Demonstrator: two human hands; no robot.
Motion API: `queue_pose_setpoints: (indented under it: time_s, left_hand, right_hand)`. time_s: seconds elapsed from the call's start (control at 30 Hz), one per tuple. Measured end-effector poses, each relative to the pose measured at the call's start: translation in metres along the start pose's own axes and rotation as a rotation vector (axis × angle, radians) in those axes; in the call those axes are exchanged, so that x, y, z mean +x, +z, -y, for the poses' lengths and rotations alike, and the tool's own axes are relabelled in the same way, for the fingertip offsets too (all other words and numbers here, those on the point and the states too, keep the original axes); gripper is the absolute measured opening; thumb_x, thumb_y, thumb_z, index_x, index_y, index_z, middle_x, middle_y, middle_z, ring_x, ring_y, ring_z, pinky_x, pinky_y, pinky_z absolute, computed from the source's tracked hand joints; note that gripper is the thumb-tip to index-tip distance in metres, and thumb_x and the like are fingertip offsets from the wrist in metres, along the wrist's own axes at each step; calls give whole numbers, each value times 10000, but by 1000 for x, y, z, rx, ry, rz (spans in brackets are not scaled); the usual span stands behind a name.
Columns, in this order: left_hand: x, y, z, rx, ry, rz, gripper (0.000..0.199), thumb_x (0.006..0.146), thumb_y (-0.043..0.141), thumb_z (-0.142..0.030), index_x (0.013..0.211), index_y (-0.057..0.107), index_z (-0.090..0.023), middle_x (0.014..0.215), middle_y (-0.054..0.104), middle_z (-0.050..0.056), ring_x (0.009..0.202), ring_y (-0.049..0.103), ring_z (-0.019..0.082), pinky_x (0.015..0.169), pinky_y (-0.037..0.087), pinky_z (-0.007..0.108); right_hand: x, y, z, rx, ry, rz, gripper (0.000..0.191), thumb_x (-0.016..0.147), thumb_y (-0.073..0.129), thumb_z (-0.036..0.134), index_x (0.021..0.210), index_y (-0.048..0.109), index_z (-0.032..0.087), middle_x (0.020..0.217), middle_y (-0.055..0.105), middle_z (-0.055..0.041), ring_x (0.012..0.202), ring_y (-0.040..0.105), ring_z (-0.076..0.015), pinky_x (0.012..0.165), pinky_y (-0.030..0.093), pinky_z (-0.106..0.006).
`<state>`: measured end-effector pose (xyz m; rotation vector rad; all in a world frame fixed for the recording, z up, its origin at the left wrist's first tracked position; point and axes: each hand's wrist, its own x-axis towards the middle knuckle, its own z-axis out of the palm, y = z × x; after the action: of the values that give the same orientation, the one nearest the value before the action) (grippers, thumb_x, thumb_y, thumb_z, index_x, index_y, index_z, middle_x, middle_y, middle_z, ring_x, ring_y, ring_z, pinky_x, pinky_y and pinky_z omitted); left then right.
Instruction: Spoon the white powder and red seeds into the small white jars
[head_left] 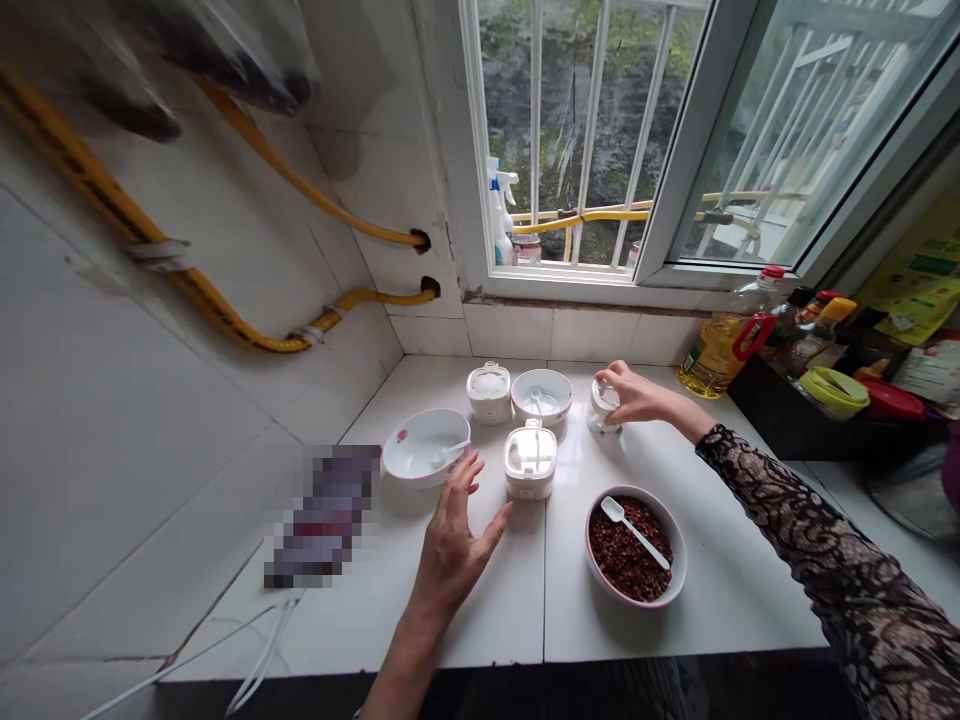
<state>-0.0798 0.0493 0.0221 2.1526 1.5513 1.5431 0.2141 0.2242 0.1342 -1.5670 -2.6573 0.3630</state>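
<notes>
My right hand (626, 392) is closed round the top of a small clear jar (602, 418) at the back of the counter. Nothing is in my left hand (461, 535), whose fingers are spread near a square lidded container (530, 462). Just beyond those fingertips lies an oval bowl (420, 450) with a white spoon in it. Farther back stand a second lidded container (489, 393) and a round bowl (551, 382) holding a spoon. A bowl of dark red flakes (626, 555), with a white spoon (637, 535) on top, sits at the front right.
An oil bottle (712, 350) stands at the back right, beside a dark box (772, 415) of bottles and jars. A blurred-out dark object (326, 515) and white cables (266, 650) are at the left. Yellow pipes (225, 310) run along the wall.
</notes>
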Motion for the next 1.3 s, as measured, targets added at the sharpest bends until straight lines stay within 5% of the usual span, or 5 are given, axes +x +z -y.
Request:
queue_pose_setpoints:
  time_s: [0.37, 0.57, 0.8, 0.93, 1.3]
  left_hand:
    - [0, 0, 1, -7, 11, -7, 483, 930, 624, -294, 1367, 434, -215, 1410, 538, 169, 1200, 621, 285, 875, 630, 428]
    - [-1, -1, 1, -8, 2, -11, 481, 934, 616, -301, 1372, 430, -234, 1426, 530, 159, 1199, 627, 287, 872, 632, 441]
    - [-3, 1, 2, -5, 2, -3, 501, 941, 604, -319, 1398, 412, -244, 1423, 534, 159, 1241, 609, 300, 886, 629, 442]
    - [-3, 0, 3, 30, 4, 5, 494, 941, 604, -295, 1393, 414, -232, 1418, 538, 162, 1236, 612, 297, 893, 628, 435]
    - [-4, 1, 5, 105, 28, 4, 479, 948, 586, -287, 1392, 421, -215, 1370, 573, 166, 1157, 656, 283, 870, 638, 432]
  right_hand:
    - [-66, 12, 38, 25, -62, 40, 675, 690, 760, 346, 1301, 507, 210, 1242, 480, -120, 927, 588, -241, 847, 520, -383]
    - [-74, 3, 36, 32, -47, 112, 847, 736, 743, 576, 1441, 434, 223, 1420, 454, -148, 1077, 623, -285, 922, 502, -374]
    - [-19, -20, 24, 233, 121, -82, 423, 919, 613, 494, 1216, 626, 193, 1119, 723, -125, 1017, 680, -260, 898, 529, -371]
    - [27, -10, 30, 670, 337, 96, 229, 936, 619, 341, 1001, 633, 121, 986, 742, -153, 796, 722, -207, 710, 597, -302]
    - [65, 28, 37, 875, 432, 146, 90, 789, 563, 40, 763, 621, 103, 474, 636, -46, 476, 677, -177, 573, 623, -265]
